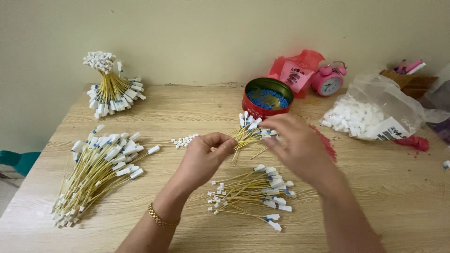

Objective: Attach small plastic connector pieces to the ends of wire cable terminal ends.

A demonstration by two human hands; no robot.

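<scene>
Pale wooden surface [375, 187] carries finished yellow-wire bundles [96, 171]; left hand [204, 157] fingers pinch a small white-capped wire bunch [248, 133], right hand [300, 147] blurred, seemingly closing on it; loose white caps [358, 117] remain.

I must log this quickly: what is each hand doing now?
Left hand: closed on a bundle of yellow wires.
Right hand: fingers at the bundle's white ends; grip cannot be told, blurred.

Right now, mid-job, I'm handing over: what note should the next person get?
Left hand: closed on a small bunch of yellow wires, white connectors at the ends.
Right hand: at the bunch's connector end, blurred; grip unclear.
Loose wires lie below the hands.
Apparently done: big pile at left, tied bundle at back.
Supplies: red tin of blue bits, bag of white pieces, small white caps.
</scene>
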